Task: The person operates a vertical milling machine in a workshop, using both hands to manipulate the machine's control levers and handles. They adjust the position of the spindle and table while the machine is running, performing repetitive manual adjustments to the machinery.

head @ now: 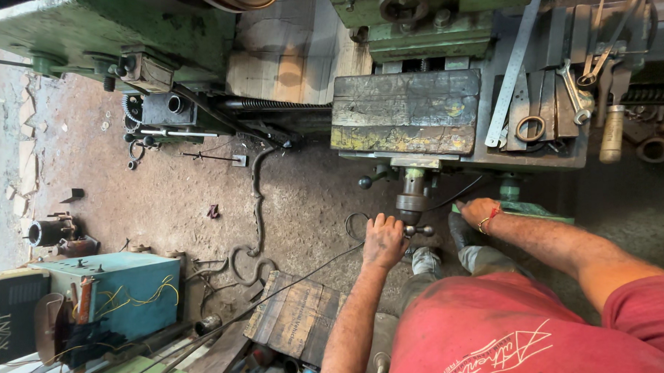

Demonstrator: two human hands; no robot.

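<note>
One big green machine [444, 28] fills the top of the view, and every place here is told from it. One wooden board [405, 112] lies on its flat part. Just right of the board lie one long steel ruler [512, 73], one metal ring [530, 128], one wrench [575, 93] and one tool with a wooden handle [611, 134]. Far to the lower left of the machine stands one blue box [118, 289] with yellow wires on the dirt floor [185, 206]. Below the machine's front edge hangs one crank handle [414, 213]. Both arms reach forward toward the machine. The left hand [384, 241] has its fingers curled and pressed together around the crank handle's small bar, gripping it. The right hand [478, 211], with a red thread on the wrist, rests just under the machine's front edge beside a green part [528, 209]; its fingers look bent, but what they touch I cannot tell.
</note>
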